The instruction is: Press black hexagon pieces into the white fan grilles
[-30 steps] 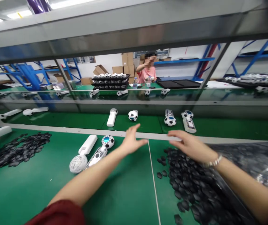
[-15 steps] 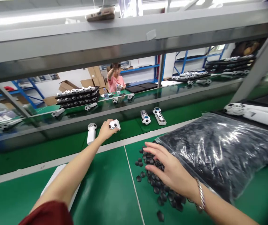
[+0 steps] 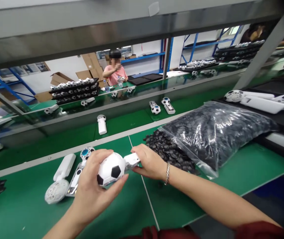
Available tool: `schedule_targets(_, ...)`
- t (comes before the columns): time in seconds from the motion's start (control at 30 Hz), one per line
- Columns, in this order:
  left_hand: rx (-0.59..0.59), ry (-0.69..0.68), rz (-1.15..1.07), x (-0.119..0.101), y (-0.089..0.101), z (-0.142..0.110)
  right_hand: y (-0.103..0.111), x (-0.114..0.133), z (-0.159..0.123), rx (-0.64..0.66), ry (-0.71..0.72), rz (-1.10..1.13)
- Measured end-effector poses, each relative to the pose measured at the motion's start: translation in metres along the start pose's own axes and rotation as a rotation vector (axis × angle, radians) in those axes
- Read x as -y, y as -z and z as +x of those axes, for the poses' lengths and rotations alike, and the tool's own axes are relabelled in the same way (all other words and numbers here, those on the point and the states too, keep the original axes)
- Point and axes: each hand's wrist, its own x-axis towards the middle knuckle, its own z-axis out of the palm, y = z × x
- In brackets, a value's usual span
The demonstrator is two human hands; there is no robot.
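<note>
My left hand [image 3: 92, 189] cups the round football-patterned head of a small white hand-held fan [image 3: 112, 168] over the green bench. My right hand [image 3: 150, 162] pinches the fan's white handle end [image 3: 132, 159]. Just left of the hands lie two more fan parts: a white one with a mesh head [image 3: 57, 189] and an opened one with a blue centre [image 3: 82, 159]. A pile of small black pieces [image 3: 168, 151] spills from a clear plastic bag [image 3: 214, 129] right of my right hand.
Beyond a grey strip runs a green conveyor [image 3: 122, 122] carrying a white fan [image 3: 102, 124] and further football fans [image 3: 160, 107]. A metal shelf frame [image 3: 107, 23] crosses overhead. A person in pink [image 3: 114, 71] sits at the far side beside stacked trays [image 3: 73, 89]. White fans [image 3: 261, 101] lie at right.
My left hand picked the football fan off the conveyor and brought it back over the bench. My right hand left the black pieces and took hold of the fan's handle.
</note>
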Motion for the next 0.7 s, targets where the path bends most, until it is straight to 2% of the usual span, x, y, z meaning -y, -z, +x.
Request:
schedule_targets(0.07, -0.003, 0.051, -0.081, 0.002, -0.001, -0.005, -0.004, 0.010, -0.003, 0.054, -0.074, 0.161)
schedule_targets(0.17, 0.134, 0.181, -0.406, 0.004, -0.003, -0.012, -0.007, 0.029, -0.005, 0.224, -0.172, 0.462)
schedule_targets(0.23, 0.172, 0.222, -0.519, 0.005, -0.006, -0.014, -0.008, 0.036, -0.004, 0.324, -0.142, 0.548)
schedule_targets(0.27, 0.155, 0.222, -0.496, 0.006, -0.008, -0.015, -0.008, 0.036, -0.003, 0.349, -0.086, 0.543)
schedule_targets(0.33, 0.092, 0.164, -0.335, 0.011, -0.012, -0.014, -0.007, 0.026, -0.001, 0.345, 0.014, 0.466)
schedule_targets(0.37, 0.076, 0.115, -0.218, 0.015, -0.014, -0.013, -0.005, 0.016, 0.000, 0.323, 0.014, 0.404)
schedule_targets(0.43, 0.095, 0.033, 0.032, 0.025, -0.019, -0.010, -0.001, -0.009, 0.000, 0.264, -0.140, 0.239)
schedule_targets(0.5, 0.169, 0.041, 0.255, 0.038, -0.028, -0.007, 0.004, -0.033, -0.001, 0.265, -0.303, 0.073)
schedule_targets(0.57, 0.274, 0.100, 0.412, 0.050, -0.041, -0.005, 0.006, -0.049, -0.003, 0.329, -0.381, -0.008)
schedule_targets(0.7, 0.481, 0.186, 0.542, 0.067, -0.070, -0.003, 0.003, -0.051, -0.008, 0.466, -0.389, -0.074)
